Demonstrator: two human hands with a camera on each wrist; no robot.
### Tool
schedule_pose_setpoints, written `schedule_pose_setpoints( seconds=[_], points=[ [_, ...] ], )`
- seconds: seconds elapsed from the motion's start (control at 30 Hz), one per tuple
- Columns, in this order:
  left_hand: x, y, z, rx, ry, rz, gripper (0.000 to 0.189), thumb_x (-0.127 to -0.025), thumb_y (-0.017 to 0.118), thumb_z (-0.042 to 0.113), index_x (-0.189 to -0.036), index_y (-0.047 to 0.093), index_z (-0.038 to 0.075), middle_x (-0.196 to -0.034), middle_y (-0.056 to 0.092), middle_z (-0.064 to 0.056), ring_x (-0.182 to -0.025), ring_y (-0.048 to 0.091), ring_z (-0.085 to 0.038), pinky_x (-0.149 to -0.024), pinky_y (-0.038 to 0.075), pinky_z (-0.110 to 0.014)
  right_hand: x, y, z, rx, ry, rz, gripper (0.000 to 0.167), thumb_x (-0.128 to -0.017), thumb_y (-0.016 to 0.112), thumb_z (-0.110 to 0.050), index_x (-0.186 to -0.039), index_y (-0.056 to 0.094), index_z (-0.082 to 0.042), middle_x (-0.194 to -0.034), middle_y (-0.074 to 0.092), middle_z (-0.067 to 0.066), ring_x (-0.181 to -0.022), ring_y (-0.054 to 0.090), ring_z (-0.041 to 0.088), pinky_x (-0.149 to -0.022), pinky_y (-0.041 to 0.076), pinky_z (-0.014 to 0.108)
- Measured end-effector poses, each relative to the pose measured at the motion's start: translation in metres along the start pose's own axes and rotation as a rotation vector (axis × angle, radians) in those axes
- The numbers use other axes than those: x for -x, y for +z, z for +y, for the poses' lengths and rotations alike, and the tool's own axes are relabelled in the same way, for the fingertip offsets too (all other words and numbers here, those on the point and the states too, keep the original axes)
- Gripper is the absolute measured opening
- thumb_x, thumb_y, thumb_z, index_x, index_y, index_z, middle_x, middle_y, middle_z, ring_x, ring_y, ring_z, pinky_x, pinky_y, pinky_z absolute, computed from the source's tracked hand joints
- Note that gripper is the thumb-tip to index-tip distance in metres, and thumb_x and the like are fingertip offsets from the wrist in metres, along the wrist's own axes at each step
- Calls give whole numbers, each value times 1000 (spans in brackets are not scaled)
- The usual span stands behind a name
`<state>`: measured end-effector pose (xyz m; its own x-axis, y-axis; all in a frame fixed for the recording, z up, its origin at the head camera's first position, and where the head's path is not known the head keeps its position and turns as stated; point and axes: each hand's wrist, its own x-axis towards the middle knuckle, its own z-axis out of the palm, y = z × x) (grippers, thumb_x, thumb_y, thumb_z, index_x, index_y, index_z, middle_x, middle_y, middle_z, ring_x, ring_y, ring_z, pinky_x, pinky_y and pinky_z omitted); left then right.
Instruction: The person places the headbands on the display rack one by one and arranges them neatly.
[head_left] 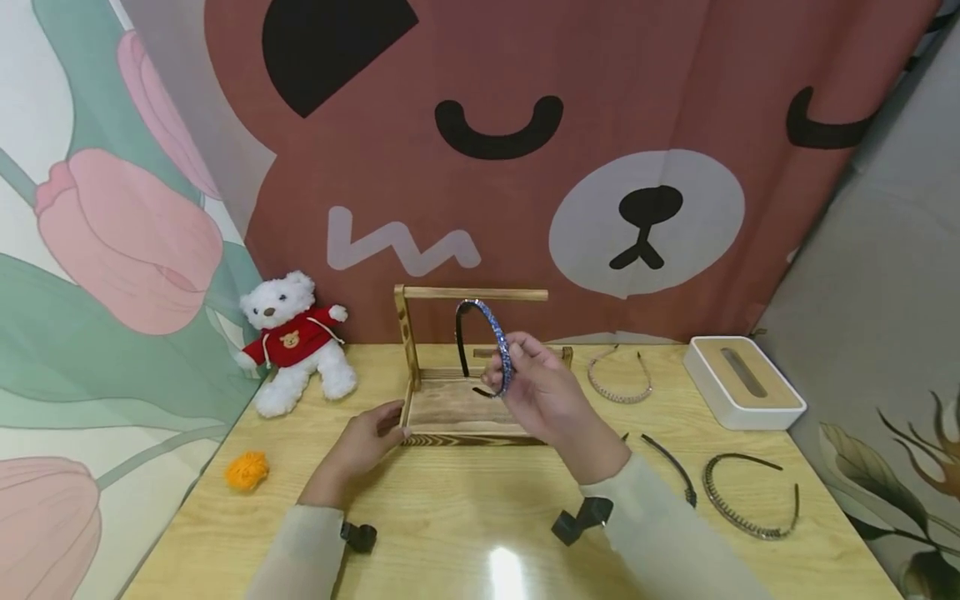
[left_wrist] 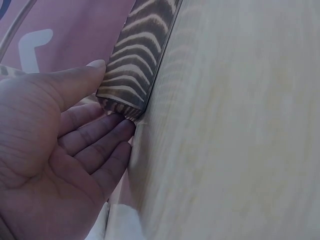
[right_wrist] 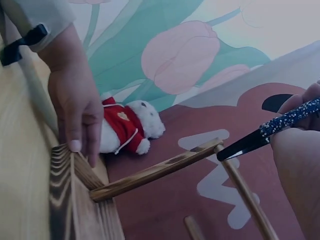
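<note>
My right hand [head_left: 542,390] pinches a headband [head_left: 504,343] covered in blue glitter between thumb and fingers. Its arch rises just beneath the top bar of a wooden rack [head_left: 480,293] in the head view, in front of the curtain. In the right wrist view, one dark tip of this headband overlaps the corner of the bar. At the rack's front left corner my left hand [head_left: 365,442] grips the wood, thumb on the corner and fingers along the outer side. The left wrist view shows that thumb [left_wrist: 82,82] against the striped wooden end [left_wrist: 132,75].
Several other headbands, among them a beaded one [head_left: 621,397] and a coiled one [head_left: 750,521], lie on the table at the right. A white tissue box [head_left: 742,385] stands behind them. On the left are a white teddy bear [head_left: 300,346] and an orange ball of yarn [head_left: 247,472].
</note>
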<state>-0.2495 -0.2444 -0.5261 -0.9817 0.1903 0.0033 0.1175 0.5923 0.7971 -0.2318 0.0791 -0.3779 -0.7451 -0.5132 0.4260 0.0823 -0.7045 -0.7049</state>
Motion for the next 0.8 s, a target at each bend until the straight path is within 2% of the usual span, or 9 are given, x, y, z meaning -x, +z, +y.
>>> schedule_pose_setpoints(
  seconds=[0.13, 0.23, 0.4, 0.57, 0.8],
  points=[
    [0, -1, 1, 2, 12, -3, 63, -110, 70, 21, -163, 47, -2, -155, 62, -23, -142, 62, -40, -121, 50, -55, -26, 9, -4, 22, -26, 82, 9, -109, 68, -21, -110, 66, -12, -99, 75, 0, -93, 69, 13, -88, 58, 25],
    [0, -1, 1, -3, 13, -3, 63, -109, 70, 23, -163, 47, -1, -154, 63, -23, -142, 63, -40, -121, 50, -55, -44, 12, -6, 28, -47, 152, 13, -106, 72, -25, -107, 65, -14, -98, 73, -1, -95, 69, 12, -89, 58, 25],
    [0, 0, -1, -8, 6, 2, 63, -109, 71, 22, -163, 48, 0, -154, 64, -22, -140, 64, -39, -119, 52, -55, -73, 11, -7, 7, -97, 200, 8, -112, 60, -21, -109, 64, -15, -102, 73, 0, -99, 70, 11, -93, 57, 26],
    [0, 1, -4, 20, 4, -5, 63, -108, 73, 21, -163, 49, 1, -154, 63, -22, -141, 64, -39, -120, 51, -54, -94, 9, -3, -29, -111, 221, 21, -117, 46, -14, -110, 66, -12, -108, 74, 3, -101, 71, 14, -95, 59, 25],
    [-1, 0, -3, 25, 13, 1, 63, -108, 72, 21, -163, 48, 1, -155, 63, -22, -142, 63, -39, -119, 51, -54, -114, 9, 7, -35, -86, 237, 19, -117, 47, -14, -109, 64, -11, -114, 70, 5, -105, 69, 15, -96, 61, 26]
  ],
)
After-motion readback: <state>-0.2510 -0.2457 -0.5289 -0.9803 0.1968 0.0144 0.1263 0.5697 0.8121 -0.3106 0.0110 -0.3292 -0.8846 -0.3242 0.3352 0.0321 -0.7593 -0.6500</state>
